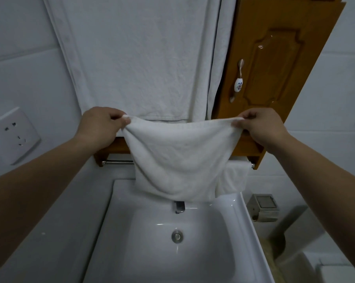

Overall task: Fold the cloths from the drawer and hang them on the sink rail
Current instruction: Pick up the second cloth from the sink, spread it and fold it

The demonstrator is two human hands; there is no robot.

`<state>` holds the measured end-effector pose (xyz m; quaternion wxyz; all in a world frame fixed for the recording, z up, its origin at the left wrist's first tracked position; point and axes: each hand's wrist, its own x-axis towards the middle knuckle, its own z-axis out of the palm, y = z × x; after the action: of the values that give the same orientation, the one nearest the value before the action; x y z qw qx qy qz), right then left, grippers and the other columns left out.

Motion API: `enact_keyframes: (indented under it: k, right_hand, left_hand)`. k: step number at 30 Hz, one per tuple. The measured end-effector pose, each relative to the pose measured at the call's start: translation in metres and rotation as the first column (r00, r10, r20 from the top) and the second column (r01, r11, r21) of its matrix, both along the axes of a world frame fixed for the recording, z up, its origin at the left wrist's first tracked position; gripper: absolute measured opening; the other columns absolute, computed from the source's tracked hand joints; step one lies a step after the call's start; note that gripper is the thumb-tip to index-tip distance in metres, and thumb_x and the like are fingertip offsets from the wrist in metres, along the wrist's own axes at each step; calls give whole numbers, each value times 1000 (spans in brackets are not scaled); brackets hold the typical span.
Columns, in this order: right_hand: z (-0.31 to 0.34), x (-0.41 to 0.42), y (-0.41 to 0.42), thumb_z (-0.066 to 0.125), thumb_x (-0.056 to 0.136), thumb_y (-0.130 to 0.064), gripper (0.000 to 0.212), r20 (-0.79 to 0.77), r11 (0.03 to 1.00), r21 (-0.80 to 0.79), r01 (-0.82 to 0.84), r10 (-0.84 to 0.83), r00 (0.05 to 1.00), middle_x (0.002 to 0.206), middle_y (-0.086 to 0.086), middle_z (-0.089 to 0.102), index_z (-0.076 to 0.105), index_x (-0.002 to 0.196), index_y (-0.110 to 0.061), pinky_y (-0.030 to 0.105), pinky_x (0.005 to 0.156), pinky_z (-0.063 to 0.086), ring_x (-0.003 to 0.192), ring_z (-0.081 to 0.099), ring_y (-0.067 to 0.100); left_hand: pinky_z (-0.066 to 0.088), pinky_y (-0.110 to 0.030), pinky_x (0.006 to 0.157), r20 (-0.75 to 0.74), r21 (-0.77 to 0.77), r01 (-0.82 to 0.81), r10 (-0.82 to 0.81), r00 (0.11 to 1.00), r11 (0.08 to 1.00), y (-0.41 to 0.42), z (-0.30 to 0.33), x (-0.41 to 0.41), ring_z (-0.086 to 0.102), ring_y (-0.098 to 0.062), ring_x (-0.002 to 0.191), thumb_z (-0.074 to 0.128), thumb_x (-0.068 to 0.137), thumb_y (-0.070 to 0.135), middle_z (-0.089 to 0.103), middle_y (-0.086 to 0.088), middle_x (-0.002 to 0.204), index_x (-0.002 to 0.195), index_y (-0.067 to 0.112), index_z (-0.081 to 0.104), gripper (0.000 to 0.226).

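While we are standing at the sink (242,203), we are holding a white cloth (180,152) stretched between our two hands, above the basin and in front of the rail (119,162). Our left hand (100,127) is pinching the cloth's upper left corner, its fingers (119,117) curled tight around the fabric. Our right hand (260,125) is pinching the upper right corner the same way. The cloth is sagging in the middle and hanging down to just above the tap (179,207). Behind it, another folded cloth (233,178) is hanging over the right end of the rail. A large white towel (144,58) is hanging on the wall above, beside a wooden cabinet door (274,64) with a flower-painted handle (238,82). A wall socket (13,133) is sitting at left. We are seeing no readable writing anywhere.
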<state>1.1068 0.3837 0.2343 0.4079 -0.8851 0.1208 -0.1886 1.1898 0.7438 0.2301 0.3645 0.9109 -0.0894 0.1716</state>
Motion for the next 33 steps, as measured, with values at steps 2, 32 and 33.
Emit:
enact_keyframes:
  k: [2, 32, 33]
  right_hand:
    - [8, -1, 6, 65, 94, -31, 8, 58, 999, 45, 17, -20, 998, 95, -5, 65, 69, 95, -23, 22, 62, 44, 85, 60, 14]
    - [39, -8, -3, 62, 96, -16, 11, 54, 911, 392, 126, -160, 986, 106, 4, 63, 68, 105, -14, 32, 77, 56, 96, 64, 21]
    - [39, -8, -3, 62, 96, -16, 10, 52, 907, 401, 126, -160, 986, 106, 4, 64, 68, 105, -14, 32, 78, 57, 96, 64, 22]
  left_hand:
    - [39, -26, 80, -42, 161, 41, -34, 999, 986, -3, 1, -5, 60, -16, 97, 65, 92, 32, 70, 1, 102, 102, 18, 77, 20]
    - [44, -29, 76, -269, 524, 297, -175, 947, 798, -32, 46, -25, 58, -19, 93, 73, 83, 27, 64, 2, 100, 105, 23, 69, 23]
    - [45, -29, 79, -272, 552, 307, -181, 945, 775, -33, 47, -25, 57, -18, 95, 74, 84, 30, 65, 2, 104, 109, 24, 70, 26]
